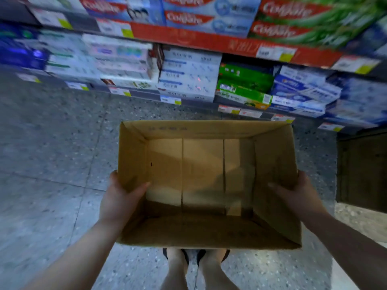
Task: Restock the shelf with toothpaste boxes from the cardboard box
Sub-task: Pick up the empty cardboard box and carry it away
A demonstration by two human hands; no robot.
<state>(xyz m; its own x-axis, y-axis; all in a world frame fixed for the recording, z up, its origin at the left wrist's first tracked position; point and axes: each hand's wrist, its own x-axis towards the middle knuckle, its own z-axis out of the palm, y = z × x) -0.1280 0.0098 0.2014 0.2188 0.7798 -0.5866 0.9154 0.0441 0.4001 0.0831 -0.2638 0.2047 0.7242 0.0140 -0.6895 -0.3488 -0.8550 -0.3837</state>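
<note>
Grey speckled terrazzo floor (52, 132) spreads in large slabs with thin seams, and is brighter at the lower right. Store shelving (83, 24) runs across the top, one edge faced with a red strip (209, 43) carrying white-and-yellow price tags (276, 52). A dark wooden panel (360, 170) stands on the floor at the right edge.

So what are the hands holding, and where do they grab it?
Both grips hold the cardboard box: the left hand on its left side wall, the right hand on its right side wall, thumbs hooked inside over the rim.
</note>
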